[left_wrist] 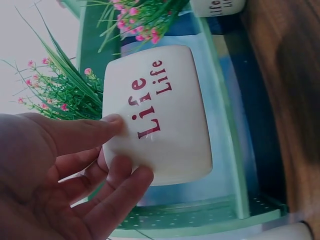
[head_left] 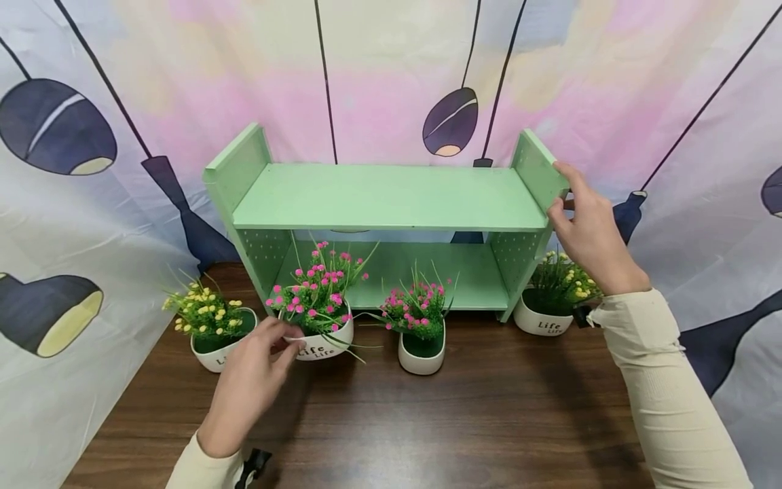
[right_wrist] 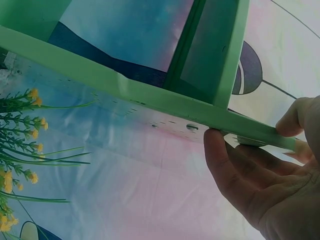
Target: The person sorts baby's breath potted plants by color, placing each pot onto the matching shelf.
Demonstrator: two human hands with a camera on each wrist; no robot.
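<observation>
My left hand (head_left: 250, 380) pinches the rim of a white pot (left_wrist: 170, 115) marked "Life", thumb on its front face. Pink artificial flowers (head_left: 318, 285) with green grass blades fill this pot, which hangs in front of the shelf's left part. A light green two-tier shelf (head_left: 391, 197) stands on the table. At the top front edge of its right side panel (right_wrist: 200, 112), my right hand (head_left: 592, 234) grips the board, fingers on the outer face. Beside the held pot, a second pink-flowered pot (head_left: 421, 356) stands before the shelf's lower tier.
A yellow-flowered white pot (head_left: 215, 353) stands left of the shelf. Another yellow-flowered pot (head_left: 544, 320) stands to its right, under my right forearm. The brown wooden table (head_left: 427, 428) extends toward me. A patterned cloth (head_left: 391, 81) hangs behind.
</observation>
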